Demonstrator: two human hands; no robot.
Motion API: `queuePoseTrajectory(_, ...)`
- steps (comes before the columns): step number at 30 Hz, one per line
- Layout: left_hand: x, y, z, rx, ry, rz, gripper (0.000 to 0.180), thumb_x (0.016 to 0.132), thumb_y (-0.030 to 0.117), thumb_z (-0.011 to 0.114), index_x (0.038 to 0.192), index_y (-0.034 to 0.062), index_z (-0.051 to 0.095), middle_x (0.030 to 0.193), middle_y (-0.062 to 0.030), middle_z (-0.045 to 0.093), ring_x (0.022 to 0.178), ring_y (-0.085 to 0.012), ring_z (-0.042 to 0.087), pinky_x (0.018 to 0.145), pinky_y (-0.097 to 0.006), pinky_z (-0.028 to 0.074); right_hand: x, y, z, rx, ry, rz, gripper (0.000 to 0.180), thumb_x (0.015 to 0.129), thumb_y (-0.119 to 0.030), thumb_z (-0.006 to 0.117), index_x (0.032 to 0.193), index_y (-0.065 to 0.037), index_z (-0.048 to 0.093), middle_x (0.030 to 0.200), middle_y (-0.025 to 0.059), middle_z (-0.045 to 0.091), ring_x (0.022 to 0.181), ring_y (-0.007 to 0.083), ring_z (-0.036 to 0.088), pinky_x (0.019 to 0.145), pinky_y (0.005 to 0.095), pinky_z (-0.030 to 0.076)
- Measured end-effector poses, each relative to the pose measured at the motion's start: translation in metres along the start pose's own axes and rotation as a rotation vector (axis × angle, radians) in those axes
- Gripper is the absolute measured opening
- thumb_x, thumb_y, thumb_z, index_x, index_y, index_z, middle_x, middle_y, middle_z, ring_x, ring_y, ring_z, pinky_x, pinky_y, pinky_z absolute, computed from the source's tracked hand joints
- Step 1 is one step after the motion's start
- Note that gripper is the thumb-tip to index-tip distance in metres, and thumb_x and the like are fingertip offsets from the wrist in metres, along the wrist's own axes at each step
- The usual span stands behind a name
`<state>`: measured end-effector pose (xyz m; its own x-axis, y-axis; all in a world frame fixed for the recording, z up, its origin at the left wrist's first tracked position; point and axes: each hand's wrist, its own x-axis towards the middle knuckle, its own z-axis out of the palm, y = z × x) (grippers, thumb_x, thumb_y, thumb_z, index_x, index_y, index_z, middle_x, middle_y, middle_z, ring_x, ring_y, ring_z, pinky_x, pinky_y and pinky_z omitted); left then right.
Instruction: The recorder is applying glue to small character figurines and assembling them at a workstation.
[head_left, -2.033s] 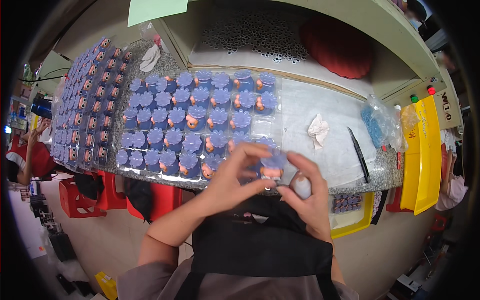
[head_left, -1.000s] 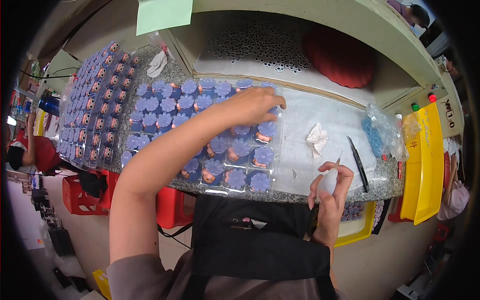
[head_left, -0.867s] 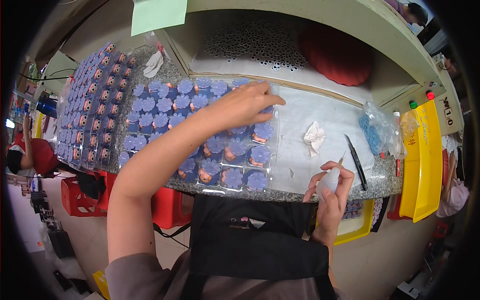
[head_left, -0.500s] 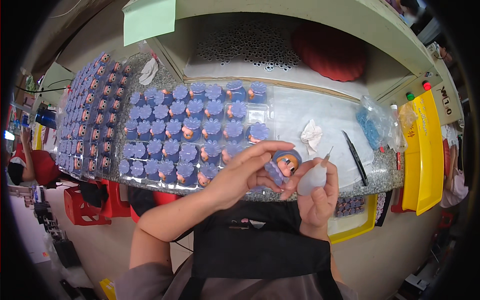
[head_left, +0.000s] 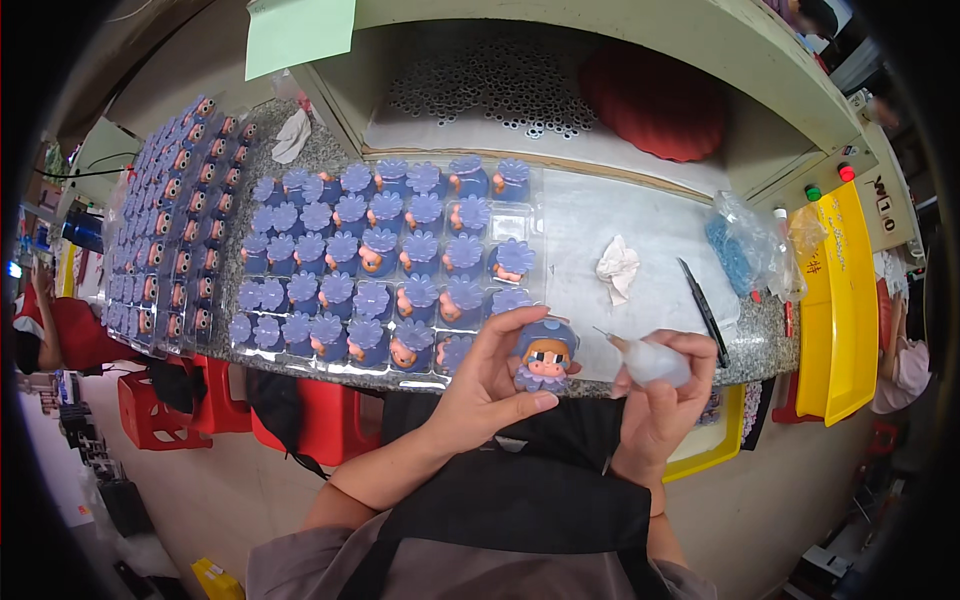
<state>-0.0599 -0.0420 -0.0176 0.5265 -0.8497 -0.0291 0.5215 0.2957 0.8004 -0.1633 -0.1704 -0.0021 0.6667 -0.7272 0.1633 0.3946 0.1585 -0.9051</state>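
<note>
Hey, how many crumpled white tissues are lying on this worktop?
2. One tissue lies on the white paper, left of the slim black tool; the second tissue lies on the speckled worktop at the picture's upper left. Others could be hidden.

Upper left: green sheet (head_left: pixel 300 38) is cut by top edge. Centre: left hand (head_left: pixel 485 392) obscures part of tray (head_left: pixel 512 224); right hand (head_left: pixel 665 405) partly hides white bottle (head_left: pixel 658 364). Upper centre: discs (head_left: pixel 490 92) too small to detail.
</note>
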Motion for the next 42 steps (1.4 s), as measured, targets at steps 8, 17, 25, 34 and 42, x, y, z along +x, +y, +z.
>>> queuePoseTrajectory(8,-0.008,-0.003,-0.004,0.030,-0.017,0.170,0.065,0.071,-0.012,0.060,0.123,0.0052,0.026,0.122,-0.0117,0.035,0.107,-0.0262,0.048,0.089,-0.034,0.042,-0.009,0.003,0.003,-0.062,0.118,-0.469,0.044,0.068,-0.025,0.072,0.088,-0.009,0.036,0.081,0.0056,0.040,0.059,0.0102,0.039,0.050,0.0186,0.039)
queuePoseTrajectory(17,-0.012,-0.006,-0.008,0.168,0.033,0.195,0.070,0.066,-0.012,0.063,0.122,0.0094,0.026,0.123,-0.0147,0.031,0.102,-0.0292,0.052,0.081,-0.035,0.048,-0.017,0.007,0.003,-0.304,-0.256,-0.733,0.046,0.067,-0.022,0.075,0.090,-0.007,0.039,0.083,0.0073,0.041,0.057,0.0127,0.039,0.044,0.0185,0.035)
queuePoseTrajectory(25,-0.011,-0.006,-0.006,0.147,0.022,0.187,0.070,0.066,-0.011,0.062,0.122,0.0091,0.026,0.123,-0.0151,0.030,0.101,-0.0299,0.052,0.078,-0.035,0.050,-0.012,0.005,0.001,-0.325,-0.337,-0.779,0.047,0.066,-0.021,0.075,0.093,-0.006,0.040,0.086,0.0074,0.042,0.057,0.0125,0.040,0.043,0.0186,0.035)
queuePoseTrajectory(34,-0.010,-0.006,-0.007,0.151,0.023,0.188,0.070,0.066,-0.011,0.062,0.122,0.0089,0.026,0.124,-0.0153,0.031,0.101,-0.0301,0.052,0.077,-0.035,0.050,-0.012,0.001,-0.001,-0.344,-0.384,-0.730,0.048,0.065,-0.018,0.076,0.096,-0.007,0.041,0.088,0.0080,0.044,0.059,0.0140,0.044,0.046,0.0213,0.040)
queuePoseTrajectory(42,-0.010,-0.006,-0.006,0.143,0.041,0.164,0.070,0.066,-0.012,0.061,0.122,0.0092,0.026,0.124,-0.0147,0.031,0.101,-0.0304,0.052,0.076,-0.033,0.050,-0.011,-0.003,-0.003,-0.390,-0.429,-0.674,0.048,0.065,-0.014,0.076,0.097,-0.007,0.041,0.090,0.0075,0.044,0.060,0.0147,0.045,0.047,0.0228,0.042)
